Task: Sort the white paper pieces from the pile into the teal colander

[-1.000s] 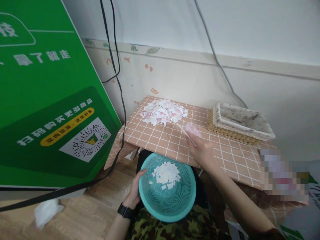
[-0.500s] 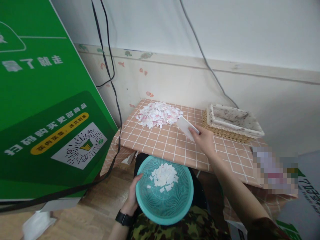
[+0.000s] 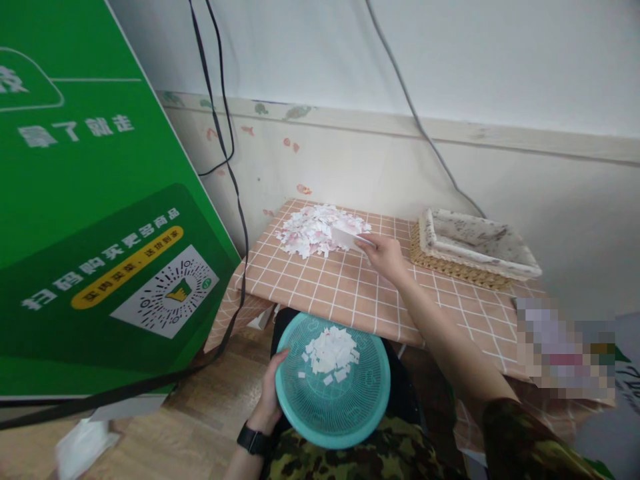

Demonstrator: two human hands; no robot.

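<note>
My left hand point(image 3: 273, 387) grips the left rim of a round turquoise plastic basket point(image 3: 335, 423), which rests on my lap just below the table edge. Inside it lies a small heap of white paper pieces point(image 3: 331, 351). Over the table, my right hand point(image 3: 384, 257) pinches a flat white card point(image 3: 349, 238) between thumb and fingers. The card's far end meets the right side of a larger pile of white and pinkish paper scraps point(image 3: 310, 230). Whether the card presses into the pile or hovers over it, I cannot tell.
A checked brown cloth covers the table point(image 3: 300, 283). At its right back stands a cloth-lined wicker basket point(image 3: 465, 270). A green printed panel point(image 3: 100, 200) rises at left, with a black strap point(image 3: 240, 267) hanging before it. A white bag point(image 3: 85, 447) lies on the floor.
My right hand has moved left with the card, whose end has come up to the scrap pile and is now seen more edge-on. My left hand keeps its hold on the turquoise basket.
</note>
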